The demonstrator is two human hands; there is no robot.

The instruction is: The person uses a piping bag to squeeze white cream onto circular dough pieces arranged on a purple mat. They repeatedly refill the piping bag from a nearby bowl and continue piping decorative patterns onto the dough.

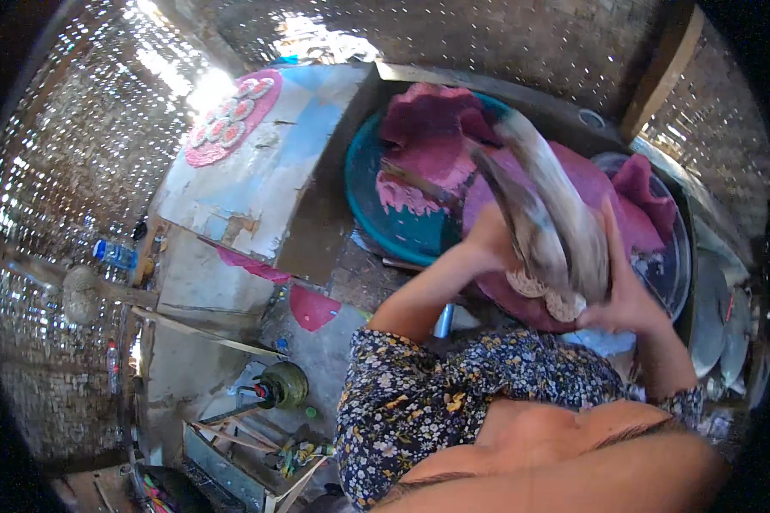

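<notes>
A long curved pale-and-brown piece (573, 205), like a folded dried sheath, stands up between my hands; its exact kind I cannot tell. On its left side my left hand (494, 238) is closed around the edge, fingertips partly hidden. My right hand (618, 286) grips the other side near its lower end, fingers stretched along it. Under that end, pale lacy round pieces (527, 282) rest on a pink sheet (498, 295). Behind, a teal basin (357, 198) holds crumpled pink material (432, 115), pink paste and a wooden stick (415, 181).
Right of my hands is a clear plastic basin (680, 282). A whitish-blue block (239, 192) at the left bears a pink sheet with round pieces (235, 120). A green jug (284, 385) and a wooden frame (222, 466) stand lower left. Woven walls (68, 171) surround the place.
</notes>
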